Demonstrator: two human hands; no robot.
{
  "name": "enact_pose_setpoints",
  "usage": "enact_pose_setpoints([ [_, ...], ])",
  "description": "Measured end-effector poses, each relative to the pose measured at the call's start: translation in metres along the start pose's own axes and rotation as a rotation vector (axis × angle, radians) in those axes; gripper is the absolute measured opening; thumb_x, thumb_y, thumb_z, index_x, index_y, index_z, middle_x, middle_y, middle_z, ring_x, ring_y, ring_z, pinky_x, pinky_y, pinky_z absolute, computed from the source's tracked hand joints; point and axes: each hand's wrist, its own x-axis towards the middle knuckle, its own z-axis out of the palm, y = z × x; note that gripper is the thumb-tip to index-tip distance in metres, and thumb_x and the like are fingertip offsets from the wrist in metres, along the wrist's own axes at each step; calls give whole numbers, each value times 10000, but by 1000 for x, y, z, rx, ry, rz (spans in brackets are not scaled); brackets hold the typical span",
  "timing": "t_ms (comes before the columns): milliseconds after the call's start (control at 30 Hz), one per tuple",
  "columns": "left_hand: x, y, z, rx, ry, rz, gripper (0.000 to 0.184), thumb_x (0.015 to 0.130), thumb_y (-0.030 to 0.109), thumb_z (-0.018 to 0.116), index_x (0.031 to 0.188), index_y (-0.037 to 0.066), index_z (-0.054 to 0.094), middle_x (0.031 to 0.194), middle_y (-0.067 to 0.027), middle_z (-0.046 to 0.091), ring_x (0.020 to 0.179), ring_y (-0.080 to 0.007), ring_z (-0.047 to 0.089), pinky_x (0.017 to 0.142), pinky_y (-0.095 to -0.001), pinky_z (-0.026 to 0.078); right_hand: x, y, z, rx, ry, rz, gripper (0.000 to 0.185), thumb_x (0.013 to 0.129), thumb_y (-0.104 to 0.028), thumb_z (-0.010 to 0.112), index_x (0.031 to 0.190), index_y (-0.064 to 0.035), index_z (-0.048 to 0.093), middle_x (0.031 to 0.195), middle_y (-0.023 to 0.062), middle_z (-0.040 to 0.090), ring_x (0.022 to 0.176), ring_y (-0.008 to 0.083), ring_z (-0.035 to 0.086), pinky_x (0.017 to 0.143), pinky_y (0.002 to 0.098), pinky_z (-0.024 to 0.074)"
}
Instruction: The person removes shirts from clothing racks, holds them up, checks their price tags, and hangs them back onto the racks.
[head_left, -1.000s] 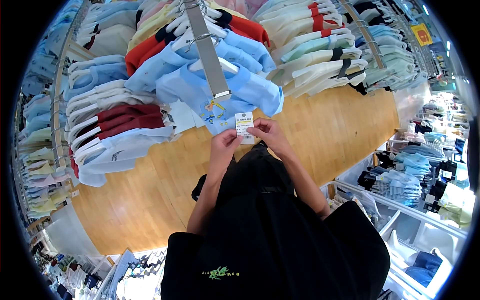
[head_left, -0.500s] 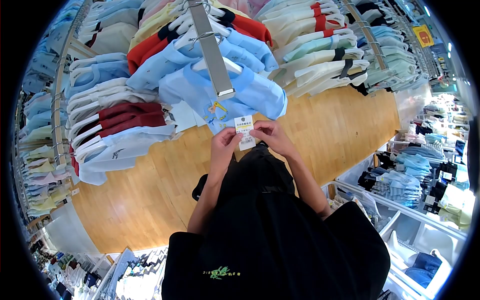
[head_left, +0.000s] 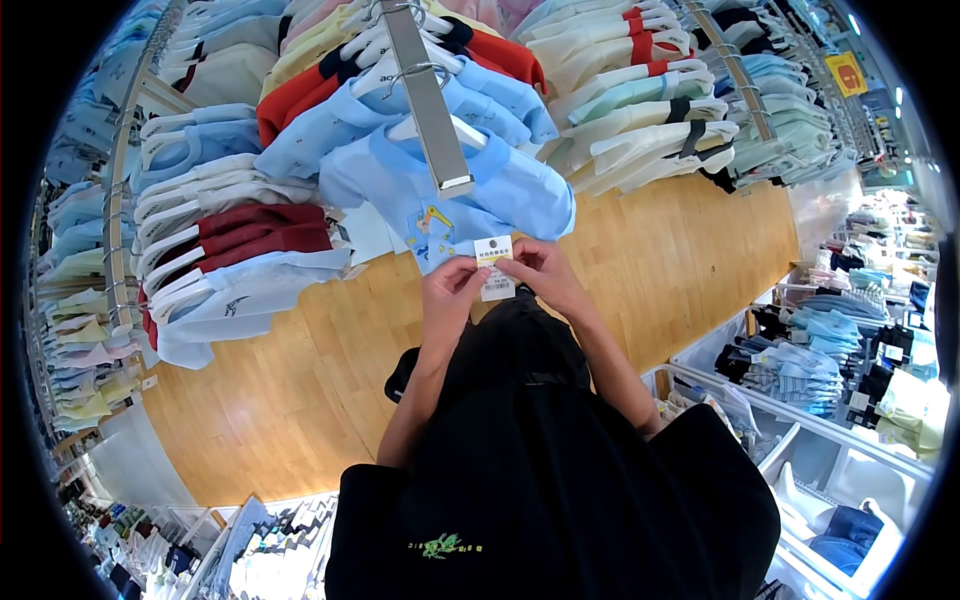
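A white price tag [head_left: 494, 250] with printed text and a barcode is pinched between my two hands, just below a light blue shirt. My left hand [head_left: 451, 289] grips its left edge between thumb and fingers. From the other side, my right hand [head_left: 547, 273] closes on the right edge, its thumb lying over the tag's face. The light blue shirt [head_left: 510, 185] hangs at the front of the metal rail [head_left: 430, 120], a yellow and blue print on its chest. Whether a string joins the tag to the shirt I cannot tell.
Maroon and white shirts [head_left: 262, 240] hang on the left rack. Cream and mint shirts [head_left: 640, 120] hang to the right. White bins [head_left: 830, 460] with folded clothes stand at lower right. Folded clothes [head_left: 285, 550] lie behind at lower left, beyond the wooden floor [head_left: 690, 250].
The tag and both hands have shifted very slightly to the right. Both hands keep their pinch on the tag, and the hanging shirt has hardly moved.
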Motion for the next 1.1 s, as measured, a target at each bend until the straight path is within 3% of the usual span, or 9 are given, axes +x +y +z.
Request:
enact_pose_setpoints([
  [167, -1, -1, 0, -9, -8, 1, 82, 876, -5, 660, 952, -30, 644, 896, -36, 673, 824, -79, 621, 754, -211, 481, -2, -8, 5, -9, 54, -40, 123, 870, -108, 696, 813, -8, 652, 709, -70, 550, 654, 8, 436, 576, 200, 347],
  [267, -1, -1, 0, 1, 9, 3, 62, 886, 18, 656, 928, -28, 647, 874, -19, 661, 800, -65, 603, 738, -202, 468, -3, -10, 4, -94, 16, -68, 90, 885, -80, 680, 844, -8, 643, 768, -43, 579, 708, 29, 507, 623, 206, 417],
  [600, -1, 0, 2, 34, 86, -23, 133, 904, 66, 658, 798, -13, 640, 733, 28, 602, 669, -14, 512, 601, -175, 379, -7, -21, 11, -254, 17, -142, 203, 858, -127, 702, 760, 17, 596, 649, -11, 493, 633, 63, 406, 572, 242, 350],
  [1100, -3, -2, 2, 10, 30, 47, 50, 899, 24, 634, 907, -24, 644, 849, -13, 655, 756, -60, 595, 679, -200, 464, -6, -14, 3, -251, -14, -134, 145, 929, -103, 614, 838, 11, 616, 762, -26, 563, 721, 42, 483, 654, 229, 419],
])
